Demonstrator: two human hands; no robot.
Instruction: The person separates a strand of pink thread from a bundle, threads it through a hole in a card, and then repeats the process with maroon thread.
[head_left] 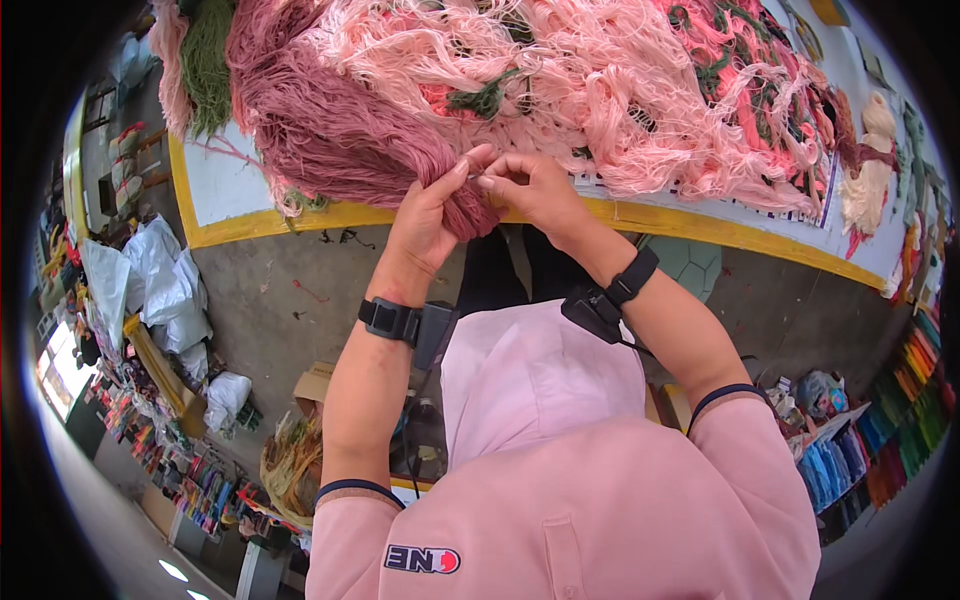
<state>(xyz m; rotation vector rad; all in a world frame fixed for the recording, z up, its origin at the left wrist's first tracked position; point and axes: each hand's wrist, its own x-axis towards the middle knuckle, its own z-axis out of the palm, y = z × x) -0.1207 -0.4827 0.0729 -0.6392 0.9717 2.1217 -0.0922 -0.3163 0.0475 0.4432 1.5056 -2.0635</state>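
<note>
A thick hank of mauve yarn [340, 130] runs from the upper left of the table down to its near edge. My left hand [430, 215] is closed around its gathered end, thumb on top. Beside it, my right hand [535, 190] pinches with thumb and forefinger at the end of the hank; what lies between those fingertips is too small to make out. Loose pale pink yarn [560, 80] is heaped just beyond both hands, with dark green strands [485, 98] mixed in.
The white table has a yellow edge [740, 235]. Green yarn [208, 65] hangs at its left, a cream hank [868, 170] at its right. White plastic bags [165, 285] lie on the floor at left. Coloured yarn [835, 460] fills racks at lower right.
</note>
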